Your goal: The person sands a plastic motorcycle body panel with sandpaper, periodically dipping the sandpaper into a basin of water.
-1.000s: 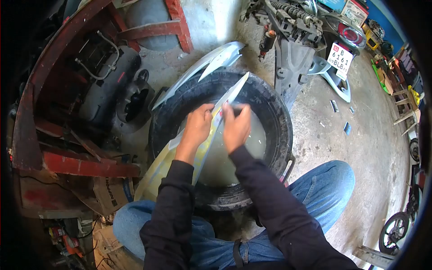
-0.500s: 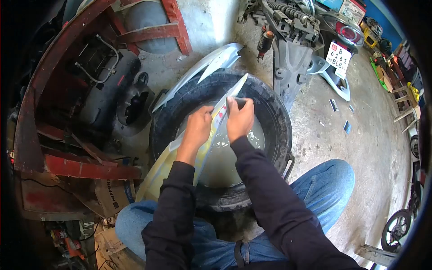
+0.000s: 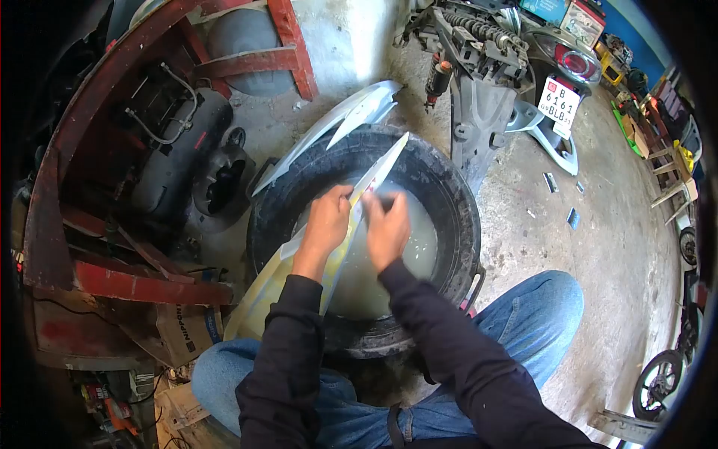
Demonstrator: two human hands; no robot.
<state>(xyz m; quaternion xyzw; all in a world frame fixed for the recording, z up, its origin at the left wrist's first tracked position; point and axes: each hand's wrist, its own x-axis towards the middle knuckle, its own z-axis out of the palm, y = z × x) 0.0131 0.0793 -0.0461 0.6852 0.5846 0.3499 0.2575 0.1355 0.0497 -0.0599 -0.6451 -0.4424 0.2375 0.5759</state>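
A long pointed panel (image 3: 340, 254), white and yellowish, slants across a round black tub (image 3: 460, 217) that holds cloudy water (image 3: 366, 280). My left hand (image 3: 327, 224) is closed on the panel's edge at its middle. On the panel's right side is my right hand (image 3: 389, 228), its fingers curled and blurred by motion close to the panel's face. Whatever it may hold is too blurred to make out. Red spots show on the panel beside the right fingers. The panel's wide lower end lies by my left knee.
White-silver panels (image 3: 329, 127) lean on the tub's far rim. Beyond it stands a partly stripped motorcycle (image 3: 479, 97) with a licence plate (image 3: 559, 102). A red frame (image 3: 149, 288) and a black tank (image 3: 176, 150) are at left. Small blue pieces (image 3: 573, 218) lie on the floor.
My right hand has moved down and slightly left along the panel, and its fingers are now blurred. The panel's tip sits slightly lower. My left hand keeps its hold.
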